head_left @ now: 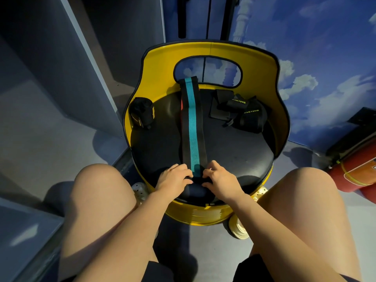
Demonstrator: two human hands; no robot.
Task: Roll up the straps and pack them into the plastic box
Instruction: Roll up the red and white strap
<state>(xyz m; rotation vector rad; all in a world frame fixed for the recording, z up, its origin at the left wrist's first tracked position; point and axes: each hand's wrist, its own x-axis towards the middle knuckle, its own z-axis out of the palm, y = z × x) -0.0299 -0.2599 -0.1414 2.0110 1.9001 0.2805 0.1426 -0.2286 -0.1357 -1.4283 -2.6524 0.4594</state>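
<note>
Round black cushioned seat with yellow curved back (pixel 223 143), frame centre, is carrying every strap; no plastic box is showing. Long black strap with teal centre stripe (pixel 192 127) is lying flat along it; left hand (pixel 176 177) and right hand (pixel 220 178) are pinching its near end, apparently starting the roll. Rolled black strap (pixel 141 112), centre left, looks finished. Loose black wraps (pixel 240 112), upper right of the seat, are reading "XUEYING".

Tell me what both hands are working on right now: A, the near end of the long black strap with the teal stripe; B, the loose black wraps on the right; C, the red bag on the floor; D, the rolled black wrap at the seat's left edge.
A: the left hand and right hand both pinch the near end of the teal-striped strap on the black seat.
</note>
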